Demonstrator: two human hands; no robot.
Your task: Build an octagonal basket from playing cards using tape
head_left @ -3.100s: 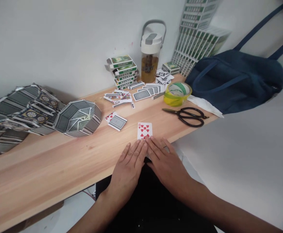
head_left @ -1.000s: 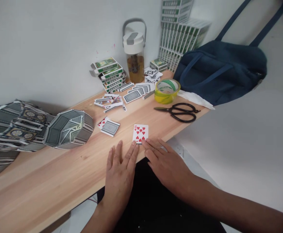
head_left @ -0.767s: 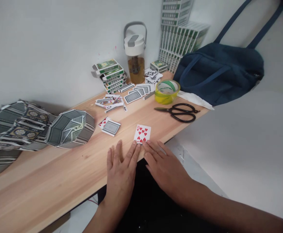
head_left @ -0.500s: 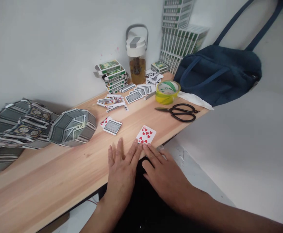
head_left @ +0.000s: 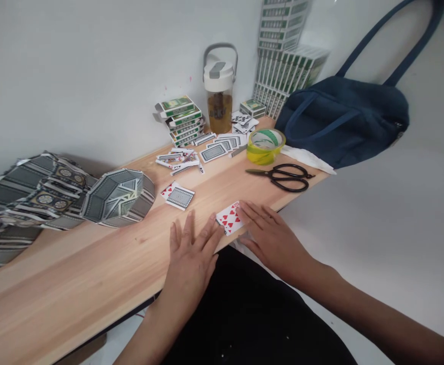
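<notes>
A ten of hearts card (head_left: pixel 229 219) lies face up near the front edge of the wooden table (head_left: pixel 103 258). My left hand (head_left: pixel 193 253) rests flat with fingers spread, its fingertips touching the card's left end. From the right, my right hand (head_left: pixel 269 233) lays its outstretched fingers over the card's upper right part, the thumb apart below them. Farther back and left is a face-down card (head_left: pixel 180 197) on top of another card with red hearts (head_left: pixel 167 190).
Left stand folded-card structures (head_left: pixel 117 197). Behind are loose cards (head_left: pixel 214 152), card boxes (head_left: pixel 183 119), a bottle (head_left: pixel 219 101) and stacked boxes (head_left: pixel 282 66). Tape (head_left: pixel 265 147), black scissors (head_left: pixel 290 177), a white tissue (head_left: pixel 309 158) and a blue bag (head_left: pixel 343 119) are right.
My right hand has moved up and right, from the card's lower edge onto its right part. The card has turned slightly. My left hand stays nearly in place.
</notes>
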